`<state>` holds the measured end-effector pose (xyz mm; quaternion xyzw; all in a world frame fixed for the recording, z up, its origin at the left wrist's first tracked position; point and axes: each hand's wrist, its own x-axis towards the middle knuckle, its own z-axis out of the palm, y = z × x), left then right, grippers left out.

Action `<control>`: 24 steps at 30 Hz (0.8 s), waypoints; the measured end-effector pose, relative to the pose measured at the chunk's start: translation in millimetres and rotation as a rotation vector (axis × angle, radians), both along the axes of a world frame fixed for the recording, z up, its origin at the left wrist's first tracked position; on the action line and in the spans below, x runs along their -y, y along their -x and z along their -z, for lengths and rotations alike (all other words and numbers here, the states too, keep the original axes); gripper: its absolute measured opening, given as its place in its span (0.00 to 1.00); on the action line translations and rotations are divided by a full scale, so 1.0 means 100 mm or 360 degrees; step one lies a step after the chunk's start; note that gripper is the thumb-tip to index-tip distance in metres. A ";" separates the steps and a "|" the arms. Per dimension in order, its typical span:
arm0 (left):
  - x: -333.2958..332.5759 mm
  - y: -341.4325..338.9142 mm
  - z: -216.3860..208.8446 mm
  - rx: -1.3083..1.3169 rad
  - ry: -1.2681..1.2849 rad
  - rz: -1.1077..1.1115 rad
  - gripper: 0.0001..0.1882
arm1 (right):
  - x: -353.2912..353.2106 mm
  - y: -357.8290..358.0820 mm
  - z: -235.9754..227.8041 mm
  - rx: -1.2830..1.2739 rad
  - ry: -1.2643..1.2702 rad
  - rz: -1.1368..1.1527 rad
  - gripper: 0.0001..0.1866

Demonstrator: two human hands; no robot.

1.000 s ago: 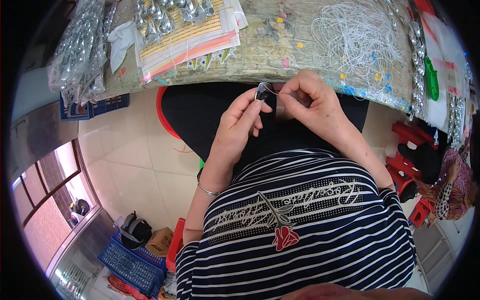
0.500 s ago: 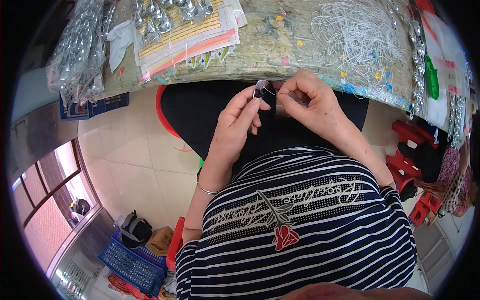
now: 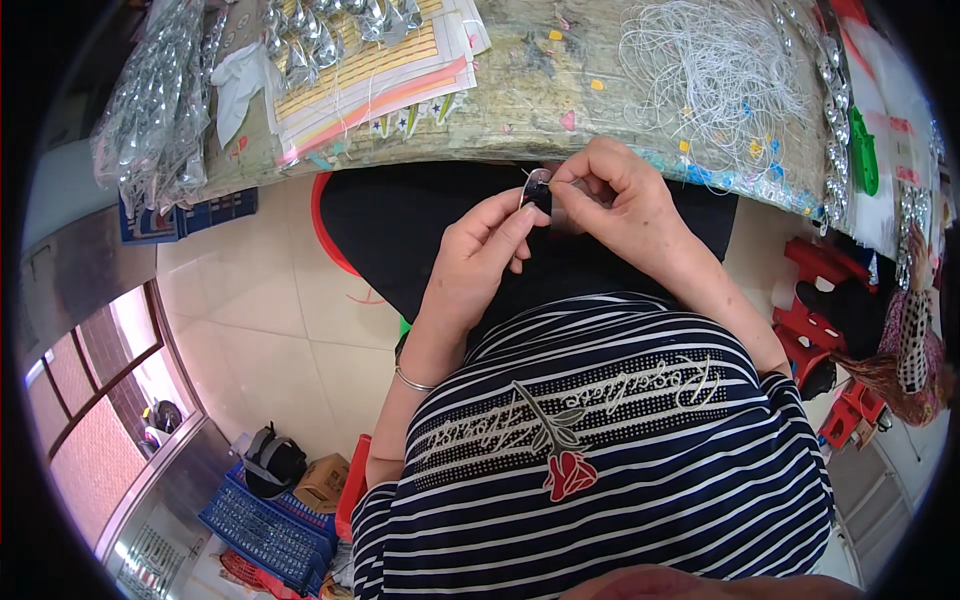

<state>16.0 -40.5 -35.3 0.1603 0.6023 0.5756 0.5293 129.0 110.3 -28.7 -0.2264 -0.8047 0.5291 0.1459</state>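
Note:
Just past the near edge of the table, above my lap, my left hand (image 3: pixel 475 250) pinches a small, shiny, curved piece (image 3: pixel 537 184) between thumb and fingers. It looks dark and silvery, and its exact kind is too small to make out. Close beside it, my right hand (image 3: pixel 622 205) is closed in a pinch on a thin white string (image 3: pixel 545 181), which runs at the upper part of the piece. Whether the string passes through a hole is too small to tell. The fingertips of both hands nearly meet.
A loose heap of white strings (image 3: pixel 700 75) lies on the table (image 3: pixel 540 110) at the right. Strands of silvery pieces (image 3: pixel 165 120) hang over its left edge, near stacked printed sheets (image 3: pixel 400 85). Blue crates (image 3: pixel 265 530) stand on the floor, and another person's sleeve (image 3: pixel 912 340) shows far right.
The small piece in my left hand has shifted slightly right and turned, closer to my right fingertips. Less string shows between them. At the far right, the other person's arm has moved up.

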 end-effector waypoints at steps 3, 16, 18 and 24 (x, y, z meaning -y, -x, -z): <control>0.00 -0.01 0.01 0.0027 -0.0039 0.0015 0.17 | 0.01 0.00 0.03 -0.0001 -0.0095 -0.0005 0.04; 0.03 -0.05 0.04 -0.0397 -0.0105 0.0146 0.19 | 0.01 0.00 0.03 -0.0141 -0.0002 -0.0067 0.05; 0.04 -0.04 0.04 -0.0420 -0.0099 0.0170 0.19 | -0.01 -0.01 0.06 -0.0134 0.0166 -0.0058 0.05; 0.07 -0.02 -0.01 -0.0461 -0.0106 0.0311 0.19 | -0.06 -0.03 0.07 -0.0036 0.1117 0.0105 0.03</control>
